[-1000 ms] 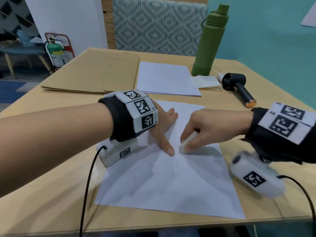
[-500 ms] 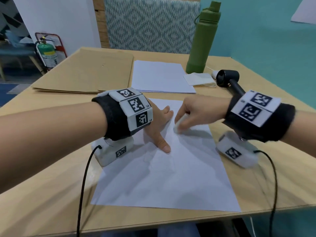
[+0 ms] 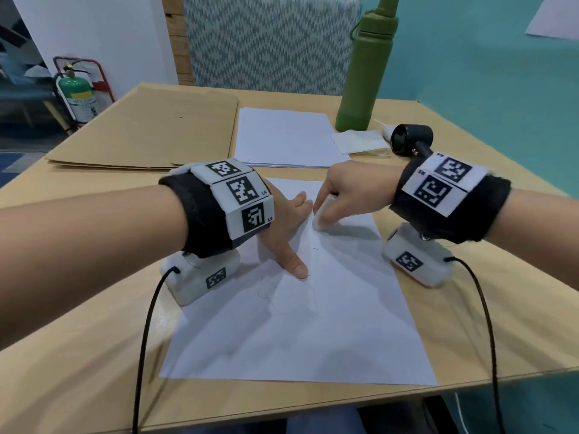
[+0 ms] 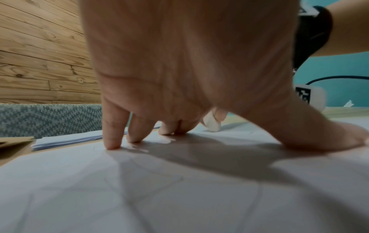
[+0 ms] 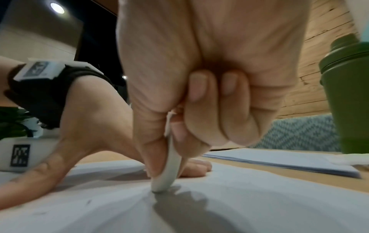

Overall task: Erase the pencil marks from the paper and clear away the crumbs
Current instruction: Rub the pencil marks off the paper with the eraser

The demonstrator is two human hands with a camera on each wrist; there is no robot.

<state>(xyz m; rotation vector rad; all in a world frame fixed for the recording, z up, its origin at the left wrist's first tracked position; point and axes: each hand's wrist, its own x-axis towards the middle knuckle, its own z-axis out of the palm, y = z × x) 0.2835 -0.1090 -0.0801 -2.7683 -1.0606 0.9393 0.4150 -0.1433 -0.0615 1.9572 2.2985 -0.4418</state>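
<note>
A white sheet of paper (image 3: 313,333) lies on the wooden table, with faint pencil lines (image 3: 282,296) near its middle. My left hand (image 3: 288,233) presses flat on the sheet's upper left part, fingers spread and thumb stretched toward me; its fingertips (image 4: 113,145) touch the paper. My right hand (image 3: 341,195) pinches a white eraser (image 3: 322,219) between thumb and fingers, its lower end on the paper close to the left fingers. In the right wrist view the eraser (image 5: 167,176) stands nearly upright on the sheet (image 5: 239,205). A few dark crumbs (image 5: 87,201) lie on the paper.
A stack of white sheets (image 3: 285,139) and brown envelopes (image 3: 147,133) lie at the back. A green bottle (image 3: 366,67), a folded cloth (image 3: 357,142) and a small black blower (image 3: 413,140) stand at the back right. The table's front edge is close below the sheet.
My right hand has slid the eraser up the sheet, away from me, toward the left fingertips. The left hand has stayed pressed on the paper.
</note>
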